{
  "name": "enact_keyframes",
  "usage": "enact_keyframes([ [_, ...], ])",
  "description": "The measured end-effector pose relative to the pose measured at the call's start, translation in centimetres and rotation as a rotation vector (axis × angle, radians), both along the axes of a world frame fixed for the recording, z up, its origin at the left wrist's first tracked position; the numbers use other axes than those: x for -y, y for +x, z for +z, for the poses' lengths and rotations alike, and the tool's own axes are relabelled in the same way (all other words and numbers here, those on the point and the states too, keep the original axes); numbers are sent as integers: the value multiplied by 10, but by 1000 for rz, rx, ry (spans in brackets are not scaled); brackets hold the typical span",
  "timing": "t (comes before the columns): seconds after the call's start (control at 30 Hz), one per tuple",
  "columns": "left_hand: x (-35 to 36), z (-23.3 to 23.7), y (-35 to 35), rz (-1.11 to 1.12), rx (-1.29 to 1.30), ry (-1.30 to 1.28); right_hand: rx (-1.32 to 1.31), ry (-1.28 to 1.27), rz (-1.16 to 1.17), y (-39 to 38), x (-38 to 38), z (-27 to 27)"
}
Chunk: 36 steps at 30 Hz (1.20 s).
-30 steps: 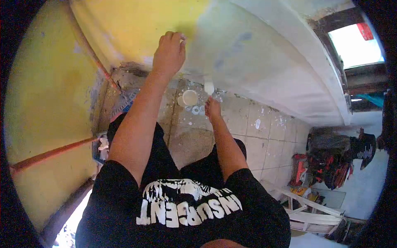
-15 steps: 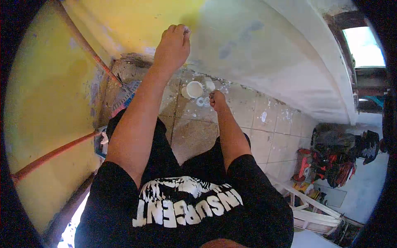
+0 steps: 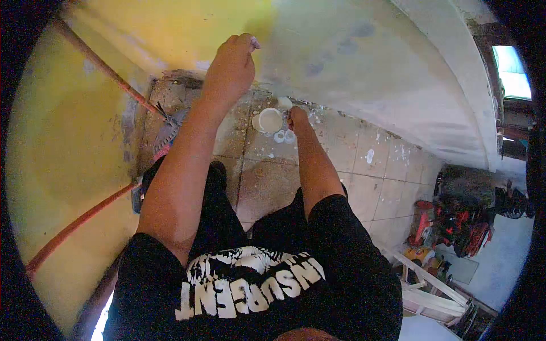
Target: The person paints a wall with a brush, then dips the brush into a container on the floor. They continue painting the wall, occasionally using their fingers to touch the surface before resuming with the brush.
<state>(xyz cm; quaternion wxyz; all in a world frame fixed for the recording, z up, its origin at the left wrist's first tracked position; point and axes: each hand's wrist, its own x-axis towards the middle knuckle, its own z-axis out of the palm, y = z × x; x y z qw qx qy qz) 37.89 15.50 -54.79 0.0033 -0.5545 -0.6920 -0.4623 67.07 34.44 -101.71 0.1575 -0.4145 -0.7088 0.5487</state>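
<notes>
My left hand [image 3: 232, 68] is raised near the yellow and white wall [image 3: 318, 57], its fingers closed round a small pale thing [image 3: 255, 42] that pokes out at the fingertips. Lower and to the right, my right hand [image 3: 297, 117] has curled fingers; whatever they may hold is hidden. Beside it on the tiled floor stands a white tub [image 3: 269, 120], with whitish contents. Two small white round things [image 3: 284, 136] lie just below the tub, and another pale patch shows above it.
A reddish pipe [image 3: 79, 224] runs along the left yellow wall, with a second one above. Bundled cloth [image 3: 168, 136] sits in the corner. Red and black items [image 3: 455, 227] and a white wooden frame [image 3: 435, 290] are at the right.
My left hand has shifted slightly left and down. My right hand has moved up, closer beside the tub. The whole view has tilted a little.
</notes>
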Motion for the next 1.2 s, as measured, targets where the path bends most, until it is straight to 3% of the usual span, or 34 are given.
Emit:
enact_keyframes([
  [0.03,-1,0,-1,-4,1,-1,-111,-9,-12,1,-2,-5],
  [0.13,-4,2,-4,1,28,0,-19,-589,-460,-39,58,216],
  [0.27,-13,-7,-3,-15,70,-72,-24,-592,-591,-17,57,233],
  [0.3,-17,-10,-4,-37,79,-44,4,-237,-460,3,46,206],
  [0.33,-17,-4,-2,-39,80,-41,34,114,-319,2,50,224],
  [0.37,-17,0,1,2,86,-41,76,173,-296,11,59,243],
  [0.43,-18,3,4,49,93,-47,161,294,-254,1,104,359],
  [0.47,-18,2,5,63,95,1,162,289,-249,1,112,371],
  [0.53,-18,4,8,81,94,44,-110,652,-417,3,124,389],
  [0.57,-17,11,11,104,183,32,-114,647,-414,-5,138,426],
  [0.63,-16,13,10,129,263,17,-491,-232,-514,-31,170,505],
  [0.73,-14,24,10,188,214,117,-478,-70,-473,-57,171,484],
  [0.8,-3,49,21,235,527,206,-512,-66,-491,-78,175,447],
  [0.83,-3,50,20,227,517,207,-532,-57,-499,-88,175,419],
  [0.9,-2,49,17,250,551,360,-295,101,-459,-100,167,322],
  [0.93,-1,48,15,249,544,367,-304,104,-457,-105,173,302],
  [1.0,1,47,12,251,552,411,17,561,-339,-114,190,280],
  [1.03,3,48,11,254,548,412,13,560,-336,-120,202,289],
  [1.1,7,49,11,245,628,395,-215,-556,-474,-131,224,300],
  [1.2,10,47,6,260,650,349,-299,-776,-587,-151,231,282],
])
